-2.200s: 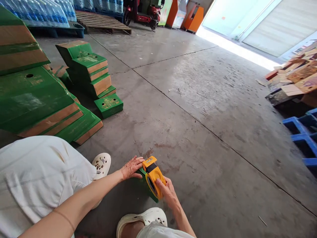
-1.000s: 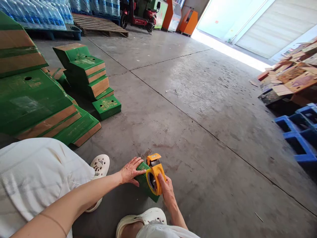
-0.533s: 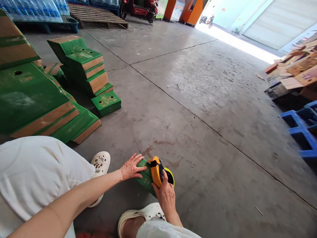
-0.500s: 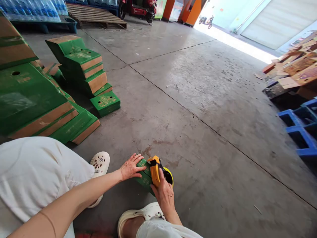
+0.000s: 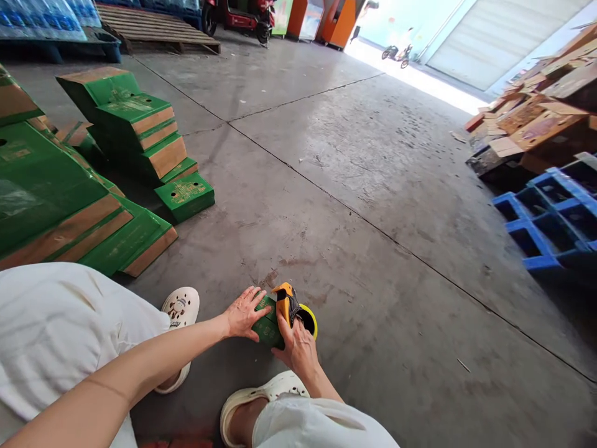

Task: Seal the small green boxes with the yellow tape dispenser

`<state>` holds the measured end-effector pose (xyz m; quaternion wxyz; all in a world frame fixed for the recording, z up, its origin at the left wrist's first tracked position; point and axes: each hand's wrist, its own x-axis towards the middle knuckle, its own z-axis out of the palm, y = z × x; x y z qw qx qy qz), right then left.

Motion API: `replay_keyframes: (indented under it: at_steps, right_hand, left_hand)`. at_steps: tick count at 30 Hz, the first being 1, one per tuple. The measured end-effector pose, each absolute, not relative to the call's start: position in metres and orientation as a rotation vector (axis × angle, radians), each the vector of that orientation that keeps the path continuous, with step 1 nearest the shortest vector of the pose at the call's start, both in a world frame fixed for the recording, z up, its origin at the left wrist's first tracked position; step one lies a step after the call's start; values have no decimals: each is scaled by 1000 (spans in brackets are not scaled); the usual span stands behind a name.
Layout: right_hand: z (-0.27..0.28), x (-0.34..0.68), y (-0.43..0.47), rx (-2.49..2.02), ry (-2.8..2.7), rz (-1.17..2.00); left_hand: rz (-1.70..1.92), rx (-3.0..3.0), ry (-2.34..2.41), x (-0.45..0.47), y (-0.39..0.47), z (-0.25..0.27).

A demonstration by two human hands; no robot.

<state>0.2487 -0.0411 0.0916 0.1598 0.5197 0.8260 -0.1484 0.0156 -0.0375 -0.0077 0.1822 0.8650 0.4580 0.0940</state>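
Note:
Between my feet on the floor is a small green cardboard box. My left hand lies on its left side with the fingers spread, pressing flat against it. My right hand is wrapped round an orange and black tape dispenser, which carries a roll of tape with a yellow rim. The dispenser's front end is against the top right of the box. Whether its tape sticks to the box there I cannot make out, and my right hand covers part of the box.
Several green boxes are stacked at the left, beside larger green cartons. Blue pallets and piled cardboard stand at the right. A wooden pallet and a red scooter are at the back.
My view has swung slightly right, so the surroundings sit further left. My right hand has shifted on the tape dispenser, which is now tilted differently. My left hand stays on the box.

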Motion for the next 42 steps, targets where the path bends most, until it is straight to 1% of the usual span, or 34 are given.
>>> replay_keyframes:
  at_steps: [4,15,21,24,26,28,31,33,35,36,38,42]
  right_hand:
    - [93,250,-40,1486,2355,-464]
    - [82,255,-39,1539,2380,-468]
    - [69,268,-37,1541,2645,-372]
    - [63,276,-30,1691,2727,-435]
    - [65,281,-24,1788,2740,-629]
    - [74,287,-21,1880,2705,-930]
    - [99,296,-19,1996,2482,-1517]
    - [118,298,-19,1943,2264,-1962]
    - [131,294,-20,1805,2064,-2316]
    - [134,290,-20,1754,1984,-2425]
    - [135,281,-19,1700,1880,-2512]
    - [122,265,-13,1627,1845,-2458]
  left_hand:
    - [166,2427,1304,32,-40,-18]
    - [211,2456,1243,28,-42,-30]
    - [227,2473,1268,33,-46,-32]
    - [238,2482,1275,33,-46,-33]
    - [256,2480,1279,33,-45,-34]
    - [277,2472,1272,32,-45,-36]
    - [314,2461,1244,30,-44,-39]
    - [349,2461,1235,30,-45,-43]
    - [392,2457,1240,29,-45,-46]
    - [411,2450,1243,29,-46,-48]
    - [424,2431,1230,29,-45,-50]
    - [355,2378,1157,29,-42,-49]
